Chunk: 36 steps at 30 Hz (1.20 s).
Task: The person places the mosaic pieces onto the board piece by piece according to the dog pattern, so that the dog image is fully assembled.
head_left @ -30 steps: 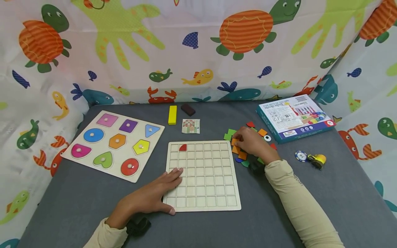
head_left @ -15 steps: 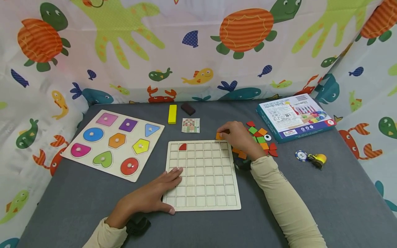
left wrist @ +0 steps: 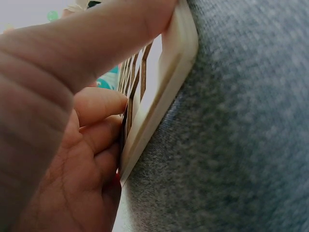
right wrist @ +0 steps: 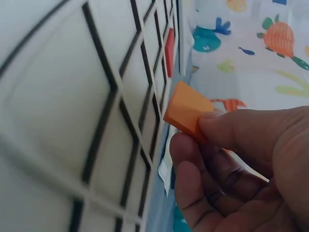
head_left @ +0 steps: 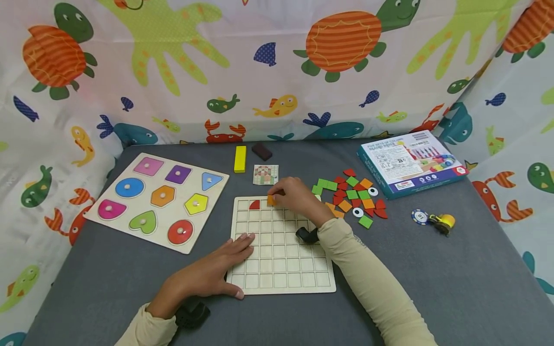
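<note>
My right hand (head_left: 298, 198) pinches an orange square tile (right wrist: 187, 108) between thumb and fingers, close over the top row of the wooden grid board (head_left: 283, 274). A red quarter-circle tile (head_left: 255, 205) lies in a top-row cell, a little left of the orange one. At the board's left edge rests my left hand (head_left: 216, 269), its fingers laid over the grid and its thumb at the lower left corner. The left wrist view shows that thumb (left wrist: 111, 38) against the board's pale rim (left wrist: 159, 92).
Loose green tiles (head_left: 365, 221), with red, orange and white ones, lie right of the board. A shape puzzle (head_left: 143, 197) is at left. Behind are a yellow block (head_left: 240, 159), a dark block (head_left: 261, 152) and a patterned card (head_left: 266, 174). A box (head_left: 411, 163) lies back right.
My right hand has picked the orange tile from the loose pile and carried it left, over the board's top edge. The left hand has stayed in place.
</note>
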Tool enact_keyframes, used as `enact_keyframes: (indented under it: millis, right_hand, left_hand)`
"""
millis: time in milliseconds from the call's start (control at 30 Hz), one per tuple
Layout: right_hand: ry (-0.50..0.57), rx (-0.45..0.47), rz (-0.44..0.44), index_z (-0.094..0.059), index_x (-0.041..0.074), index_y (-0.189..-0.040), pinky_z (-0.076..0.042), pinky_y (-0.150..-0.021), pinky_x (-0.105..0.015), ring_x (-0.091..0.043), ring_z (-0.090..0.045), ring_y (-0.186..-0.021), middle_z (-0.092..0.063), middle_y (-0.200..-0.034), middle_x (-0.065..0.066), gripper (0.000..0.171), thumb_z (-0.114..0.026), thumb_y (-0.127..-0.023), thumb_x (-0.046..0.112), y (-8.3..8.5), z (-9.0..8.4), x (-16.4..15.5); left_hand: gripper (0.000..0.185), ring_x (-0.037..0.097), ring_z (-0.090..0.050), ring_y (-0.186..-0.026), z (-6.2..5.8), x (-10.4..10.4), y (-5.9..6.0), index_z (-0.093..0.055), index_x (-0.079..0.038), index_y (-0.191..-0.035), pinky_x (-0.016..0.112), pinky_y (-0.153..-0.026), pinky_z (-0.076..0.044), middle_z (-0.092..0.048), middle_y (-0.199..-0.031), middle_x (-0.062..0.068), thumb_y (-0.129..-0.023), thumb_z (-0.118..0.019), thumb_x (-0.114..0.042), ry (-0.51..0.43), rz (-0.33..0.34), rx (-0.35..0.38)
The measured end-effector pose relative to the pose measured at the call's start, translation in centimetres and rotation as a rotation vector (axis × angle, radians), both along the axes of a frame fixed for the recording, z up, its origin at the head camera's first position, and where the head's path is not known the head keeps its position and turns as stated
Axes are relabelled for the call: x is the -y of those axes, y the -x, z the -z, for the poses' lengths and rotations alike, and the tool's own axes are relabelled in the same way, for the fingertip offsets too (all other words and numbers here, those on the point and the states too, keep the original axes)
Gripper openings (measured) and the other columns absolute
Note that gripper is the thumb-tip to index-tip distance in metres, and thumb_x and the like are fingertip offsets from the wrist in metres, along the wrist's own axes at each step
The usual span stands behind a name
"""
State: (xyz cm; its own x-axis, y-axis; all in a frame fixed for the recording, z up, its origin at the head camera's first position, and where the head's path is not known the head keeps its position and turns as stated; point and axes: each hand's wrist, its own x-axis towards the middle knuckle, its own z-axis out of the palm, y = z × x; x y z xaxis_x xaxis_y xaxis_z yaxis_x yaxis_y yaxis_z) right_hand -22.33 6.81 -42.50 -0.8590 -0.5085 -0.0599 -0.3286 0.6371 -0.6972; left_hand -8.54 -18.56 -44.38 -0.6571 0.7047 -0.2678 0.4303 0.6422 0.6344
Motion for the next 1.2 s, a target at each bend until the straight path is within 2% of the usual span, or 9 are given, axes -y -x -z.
enact_keyframes:
  millis: [133,367,533,667,833,1000,1200]
  right_hand:
    - [-0.008,-0.005,-0.014,-0.075,0.006,-0.109,-0.051,-0.083,-0.031,-0.019,-0.063,-0.095,-0.069,-0.105,-0.004,0.02,-0.061,-0.095,0.005,0.0,0.4,1.2]
    - [-0.049,-0.087,-0.056,-0.075,0.004,-0.104,-0.052,-0.078,-0.029,-0.019,-0.064,-0.089,-0.069,-0.101,-0.007,0.017,-0.062,-0.093,0.001,-0.2,0.7,2.1]
    - [-0.08,-0.102,-0.08,-0.075,0.003,-0.106,-0.052,-0.08,-0.031,-0.022,-0.062,-0.095,-0.068,-0.102,-0.008,0.018,-0.065,-0.091,0.001,-0.5,0.7,2.2]
    - [-0.095,-0.079,-0.086,-0.073,0.002,-0.111,-0.051,-0.084,-0.034,-0.023,-0.061,-0.1,-0.066,-0.106,-0.01,0.021,-0.065,-0.091,0.002,-0.6,0.5,2.0]
    - [-0.088,-0.044,-0.045,-0.071,0.003,-0.116,-0.051,-0.084,-0.035,-0.022,-0.06,-0.097,-0.064,-0.107,-0.009,0.024,-0.064,-0.093,0.006,-0.6,0.0,0.4]
    - [-0.064,-0.065,-0.027,-0.071,0.001,-0.116,-0.051,-0.084,-0.038,-0.024,-0.061,-0.097,-0.065,-0.108,-0.011,0.024,-0.063,-0.093,0.005,-0.5,-0.6,-2.5]
    - [-0.025,-0.065,0.026,-0.069,-0.002,-0.117,-0.053,-0.079,-0.039,-0.025,-0.061,-0.093,-0.065,-0.107,-0.013,0.025,-0.061,-0.095,0.005,-1.0,-0.9,-6.2]
  left_hand:
    - [0.101,0.013,0.001,-0.147,-0.1,0.0,0.0,-0.029,-0.008,-0.153,0.041,-0.117,-0.006,-0.006,-0.163,-0.005,-0.075,-0.082,-0.044,-0.009,0.0,0.004]
    - [0.101,0.018,-0.002,-0.148,0.0,0.1,0.0,-0.03,-0.006,-0.152,0.044,-0.117,-0.007,-0.008,-0.163,-0.001,-0.075,-0.083,-0.043,-0.037,0.012,-0.007]
    - [0.101,0.02,-0.002,-0.148,0.0,0.1,0.0,-0.03,-0.004,-0.152,0.046,-0.116,-0.007,-0.009,-0.162,0.001,-0.075,-0.083,-0.043,-0.05,0.013,-0.008]
    - [0.1,0.02,-0.003,-0.148,0.2,0.1,0.1,-0.031,-0.005,-0.152,0.046,-0.116,-0.007,-0.01,-0.162,0.0,-0.075,-0.082,-0.044,-0.047,0.014,-0.012]
    - [0.101,0.02,-0.002,-0.148,0.3,0.0,0.1,-0.031,-0.005,-0.152,0.047,-0.116,-0.01,-0.01,-0.162,0.0,-0.074,-0.082,-0.046,-0.043,0.015,-0.023]
    - [0.102,0.02,-0.002,-0.148,0.2,0.0,0.2,-0.031,-0.005,-0.152,0.047,-0.116,-0.01,-0.01,-0.162,0.0,-0.074,-0.082,-0.046,-0.042,0.011,-0.024]
    - [0.102,0.021,-0.003,-0.148,0.3,0.0,0.0,-0.031,-0.004,-0.151,0.045,-0.116,-0.008,-0.01,-0.162,0.001,-0.074,-0.083,-0.043,-0.049,0.014,-0.036]
